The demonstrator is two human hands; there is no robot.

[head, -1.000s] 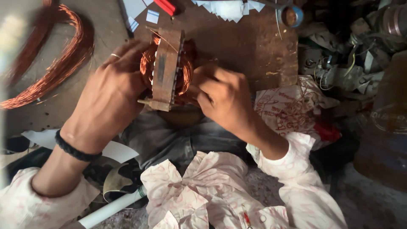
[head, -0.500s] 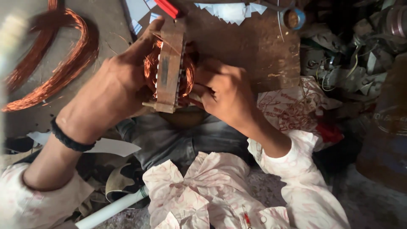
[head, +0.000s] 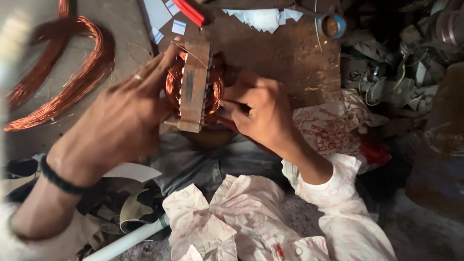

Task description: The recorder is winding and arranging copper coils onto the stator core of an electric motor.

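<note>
A motor stator [head: 194,87] with a rusty laminated steel core and copper windings stands on edge over my lap, at the near edge of a wooden board [head: 285,53]. My left hand [head: 121,121] grips its left side, fingers spread over the winding; it wears a ring and a black wristband. Pressed against the stator's right side, my right hand [head: 258,113] has its fingers curled at the copper winding. Whether it holds a small tool I cannot tell.
A large loose coil of copper wire [head: 63,82] lies at the left. A red-handled tool [head: 191,12], paper scraps [head: 263,17] and a blue tape roll [head: 332,25] sit at the board's far side. Wires and clutter [head: 396,82] fill the right. A white pipe [head: 128,239] lies below.
The stator and both hands have shifted slightly down and right in view. My left hand slid lower along the stator's side. Both hands kept their hold.
</note>
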